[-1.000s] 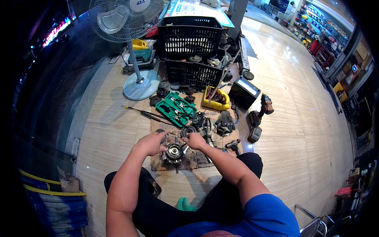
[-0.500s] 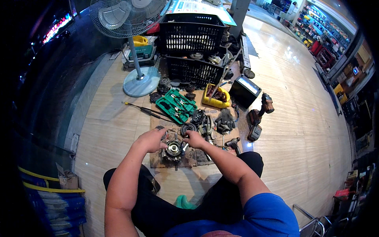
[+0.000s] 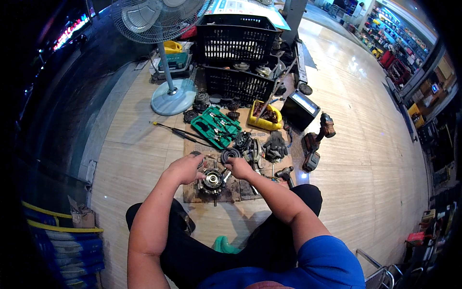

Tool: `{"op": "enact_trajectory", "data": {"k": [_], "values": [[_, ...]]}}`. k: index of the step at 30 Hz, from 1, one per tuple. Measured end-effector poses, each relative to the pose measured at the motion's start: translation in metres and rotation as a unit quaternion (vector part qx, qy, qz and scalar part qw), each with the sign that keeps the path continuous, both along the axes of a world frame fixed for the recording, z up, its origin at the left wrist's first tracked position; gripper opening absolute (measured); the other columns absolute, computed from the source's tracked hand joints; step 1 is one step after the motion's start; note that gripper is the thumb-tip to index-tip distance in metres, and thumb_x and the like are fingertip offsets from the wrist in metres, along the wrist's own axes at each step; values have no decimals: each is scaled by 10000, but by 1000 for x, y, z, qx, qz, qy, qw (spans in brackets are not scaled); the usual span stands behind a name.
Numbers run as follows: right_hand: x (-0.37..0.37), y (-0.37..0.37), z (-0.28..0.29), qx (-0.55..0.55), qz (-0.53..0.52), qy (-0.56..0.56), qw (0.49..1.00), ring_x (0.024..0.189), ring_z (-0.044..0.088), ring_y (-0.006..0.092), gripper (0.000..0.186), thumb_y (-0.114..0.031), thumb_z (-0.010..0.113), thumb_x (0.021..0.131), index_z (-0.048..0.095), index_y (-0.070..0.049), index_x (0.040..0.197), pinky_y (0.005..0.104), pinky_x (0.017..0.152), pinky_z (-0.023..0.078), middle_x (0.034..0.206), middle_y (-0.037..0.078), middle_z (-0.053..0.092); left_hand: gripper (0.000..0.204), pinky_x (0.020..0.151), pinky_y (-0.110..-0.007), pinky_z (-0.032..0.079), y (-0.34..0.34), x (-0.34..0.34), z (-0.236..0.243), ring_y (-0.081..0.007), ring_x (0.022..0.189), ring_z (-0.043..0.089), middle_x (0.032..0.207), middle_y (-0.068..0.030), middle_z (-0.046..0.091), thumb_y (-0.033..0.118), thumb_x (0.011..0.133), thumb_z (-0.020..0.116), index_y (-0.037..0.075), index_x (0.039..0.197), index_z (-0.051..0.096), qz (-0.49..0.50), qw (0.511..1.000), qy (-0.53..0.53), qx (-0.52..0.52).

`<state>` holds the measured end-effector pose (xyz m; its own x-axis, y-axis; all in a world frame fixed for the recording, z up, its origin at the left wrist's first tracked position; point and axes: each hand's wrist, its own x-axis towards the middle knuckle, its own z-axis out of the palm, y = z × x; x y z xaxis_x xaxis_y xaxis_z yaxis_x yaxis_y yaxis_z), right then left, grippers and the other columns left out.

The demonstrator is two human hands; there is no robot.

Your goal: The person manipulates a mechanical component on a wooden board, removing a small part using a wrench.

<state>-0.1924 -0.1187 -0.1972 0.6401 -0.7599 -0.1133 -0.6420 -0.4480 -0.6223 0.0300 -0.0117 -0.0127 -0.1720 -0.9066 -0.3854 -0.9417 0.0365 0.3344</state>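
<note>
My left hand [image 3: 186, 169] is closed around the edge of a dark round part [image 3: 197, 154], which its fingers partly cover. My right hand [image 3: 239, 168] pinches the near edge of a black grooved pulley [image 3: 230, 153]. Between and just below my hands, a round metal machine part [image 3: 212, 180] with a shiny ringed centre sits on a stained cardboard sheet [image 3: 192, 194]. Close to its right side lies a small bright metal piece [image 3: 227, 176]. Beyond the pulley are dark, greasy mechanical parts [image 3: 243, 140].
An open green tool case [image 3: 216, 126], yellow tray [image 3: 265, 124], dark gloves [image 3: 275, 146] and hammer [image 3: 285, 176] surround the work. Cordless power tools [image 3: 313, 143] and a black battery-like box [image 3: 301, 111] stand right. Black crates [image 3: 237, 41] and a pedestal fan [image 3: 174, 98] stand behind.
The whole view has shifted very slightly. Both hands keep nearly the same place and grip, and the parts on the cardboard stay where they were.
</note>
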Motion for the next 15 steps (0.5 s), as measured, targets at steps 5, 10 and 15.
{"op": "enact_trajectory", "data": {"k": [5, 10, 15], "values": [[9, 4, 14, 266, 35, -67, 961, 744, 685, 208, 380, -203, 684, 878, 623, -10, 1199, 371, 681, 545, 919, 121, 720, 781, 1003, -430, 453, 9, 9, -1, -390, 1213, 527, 1314, -235, 547, 338, 776, 788, 67, 1408, 419, 18, 1000, 0, 2], [-2, -2, 5, 168, 140, -108, 970, 703, 673, 147, 445, -141, 688, 874, 574, 7, 1278, 339, 640, 542, 934, 103, 715, 749, 995, -416, 459, 4, 2, 4, -349, 1233, 524, 1324, -197, 547, 350, 803, 761, 81, 1411, 418, 5, 1000, -12, 9], [0, -1, 16, 92, 119, -32, 988, 794, 698, 304, 450, -212, 716, 862, 591, -8, 1243, 419, 724, 544, 992, 186, 704, 774, 999, -430, 455, 5, 5, -1, -394, 1205, 531, 1300, -235, 555, 320, 774, 793, 60, 1404, 427, 15, 1000, 5, -5]]}}
